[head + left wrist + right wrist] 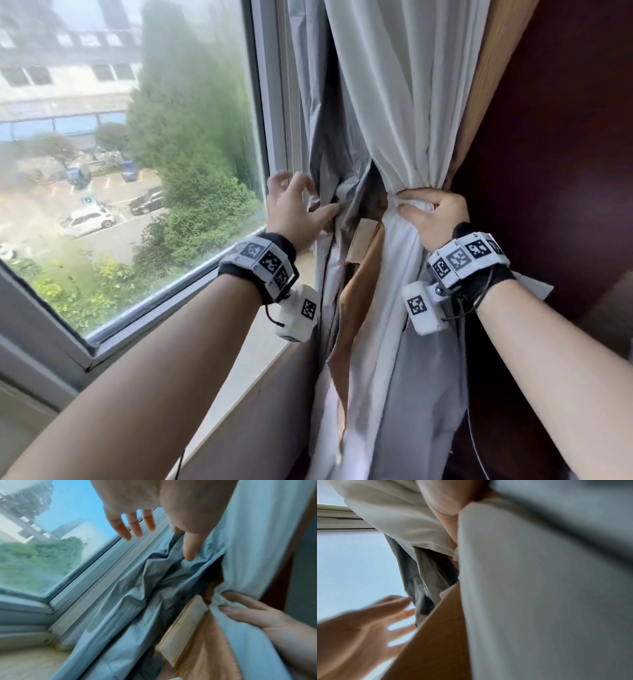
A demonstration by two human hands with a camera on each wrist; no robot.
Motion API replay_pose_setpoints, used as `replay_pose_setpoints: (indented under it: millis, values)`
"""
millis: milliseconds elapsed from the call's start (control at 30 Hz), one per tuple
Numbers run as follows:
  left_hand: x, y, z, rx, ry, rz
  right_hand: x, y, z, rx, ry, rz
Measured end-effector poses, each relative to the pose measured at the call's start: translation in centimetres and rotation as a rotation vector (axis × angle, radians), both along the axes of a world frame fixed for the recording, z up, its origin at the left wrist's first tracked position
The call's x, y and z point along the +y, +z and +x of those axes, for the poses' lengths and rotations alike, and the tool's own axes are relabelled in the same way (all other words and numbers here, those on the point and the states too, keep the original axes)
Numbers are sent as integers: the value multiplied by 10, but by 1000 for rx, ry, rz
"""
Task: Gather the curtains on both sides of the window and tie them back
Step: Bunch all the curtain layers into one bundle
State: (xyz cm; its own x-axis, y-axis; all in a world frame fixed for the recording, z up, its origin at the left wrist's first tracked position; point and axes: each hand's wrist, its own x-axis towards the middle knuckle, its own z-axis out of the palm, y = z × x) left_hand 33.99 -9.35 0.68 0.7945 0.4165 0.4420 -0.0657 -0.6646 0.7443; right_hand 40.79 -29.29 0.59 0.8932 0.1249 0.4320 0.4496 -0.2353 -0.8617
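Observation:
The right-side curtain hangs beside the window: a white layer [394, 102], a grey lining [329, 144] toward the glass, and a tan face [359, 294] showing in the gap. My right hand [424, 209] grips a bunched waist of the white layer [221, 600] against the dark wall. My left hand [298, 202] hovers with fingers spread by the crumpled grey lining [145, 577]; its thumb [190, 550] touches the folds, holding nothing. In the right wrist view the white cloth [530, 588] fills the frame, with my left hand [368, 626] blurred at lower left.
The window glass [137, 154] and its white frame [277, 113] lie to the left, with a pale sill [270, 329] below. A dark red-brown wall [548, 137] stands right of the curtain. No tie-back band is plainly visible.

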Motion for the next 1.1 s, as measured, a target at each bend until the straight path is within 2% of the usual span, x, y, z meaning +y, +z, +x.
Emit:
replay_pose_setpoints:
  millis: [100,200,300,400,467,733,867,933,1000,1100]
  values:
    - [-14,-6,18,67,-107,-13,-5,1,-6,15,7,-5]
    - [-41,-12,30,-21,-169,75,-12,2,-7,34,2,-14]
    - [-54,-16,39,-52,-133,124,-20,3,-5,27,-17,-26]
    - [-43,-13,54,28,-92,57,-28,3,-2,25,-24,-22]
    - [-37,-9,62,49,-124,-13,-34,3,0,29,-17,-12]
    - [-51,-6,47,225,-582,-242,-36,4,13,33,-2,-4]
    - [-72,0,31,155,-711,-268,-21,6,22,8,-91,12]
    - [-82,1,29,120,-691,-230,-12,6,30,-4,-127,-21]
    - [-86,1,33,55,-585,-197,-5,4,36,9,-132,-48]
    - [-77,-3,41,38,-425,-251,-4,1,33,39,-92,-68]
